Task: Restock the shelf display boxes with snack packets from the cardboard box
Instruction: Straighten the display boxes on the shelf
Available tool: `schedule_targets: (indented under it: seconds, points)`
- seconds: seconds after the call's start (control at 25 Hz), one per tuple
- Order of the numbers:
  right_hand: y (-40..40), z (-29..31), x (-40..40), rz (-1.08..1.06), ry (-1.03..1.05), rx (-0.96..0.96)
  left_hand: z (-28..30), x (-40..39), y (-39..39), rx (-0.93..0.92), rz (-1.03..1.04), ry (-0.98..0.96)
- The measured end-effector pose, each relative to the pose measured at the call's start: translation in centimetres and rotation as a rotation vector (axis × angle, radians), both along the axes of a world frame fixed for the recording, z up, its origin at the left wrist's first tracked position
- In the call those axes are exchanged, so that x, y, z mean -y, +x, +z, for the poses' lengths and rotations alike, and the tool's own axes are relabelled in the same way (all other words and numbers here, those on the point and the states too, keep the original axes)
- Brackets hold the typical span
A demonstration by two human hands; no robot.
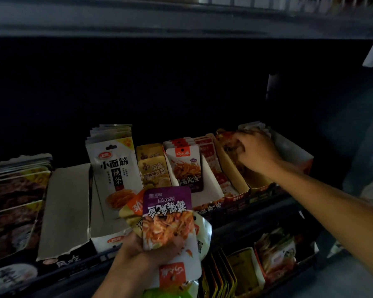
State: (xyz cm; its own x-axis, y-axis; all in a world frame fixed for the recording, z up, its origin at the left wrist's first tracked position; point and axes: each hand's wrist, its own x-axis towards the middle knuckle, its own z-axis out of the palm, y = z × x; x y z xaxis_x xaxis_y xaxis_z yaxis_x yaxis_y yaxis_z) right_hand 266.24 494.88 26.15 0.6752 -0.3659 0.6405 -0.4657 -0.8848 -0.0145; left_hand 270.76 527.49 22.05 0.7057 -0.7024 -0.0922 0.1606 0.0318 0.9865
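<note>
My left hand (148,249) grips a bunch of snack packets low in the middle; a purple-topped packet (167,214) with orange strips faces me, with white and green packets behind it. My right hand (254,150) reaches into a tan display box (230,173) at the right of the shelf, its fingers curled on a reddish packet (226,136) there. Beside that box stand display boxes with white-and-orange packets (186,166), yellow packets (153,166) and tall white packets (114,164).
A flat grey cardboard flap (67,209) lies left of the tall white packets. Dark packets (15,196) fill the shelf's far left. A lower shelf at the bottom right holds more packets (274,252). A dark shelf (181,22) hangs overhead.
</note>
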Motion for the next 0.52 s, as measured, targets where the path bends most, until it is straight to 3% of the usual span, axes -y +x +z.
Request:
schedule_targets:
  seconds: [0.08,0.16,0.24,0.32,0.52]
  points:
    - [-2.4,-0.2,-4.7,0.117,0.231,0.155,0.6,-0.3,-0.7,-0.008,0.017,-0.047]
    - [-5.5,-0.9,-10.7,0.33,0.633,0.214,1.3,-0.8,-1.7,0.008,0.009,-0.066]
    - [-8.2,-1.1,-16.9,0.489,1.114,0.108,1.8,-1.5,-2.9,0.03,-0.003,-0.045]
    - [-9.5,-1.8,-20.8,0.608,1.415,0.061,2.0,-2.6,-4.0,0.085,-0.046,-0.007]
    - [-10.8,-2.3,-24.6,0.513,1.585,0.44,3.0,-6.7,-5.7,0.068,-0.069,0.054]
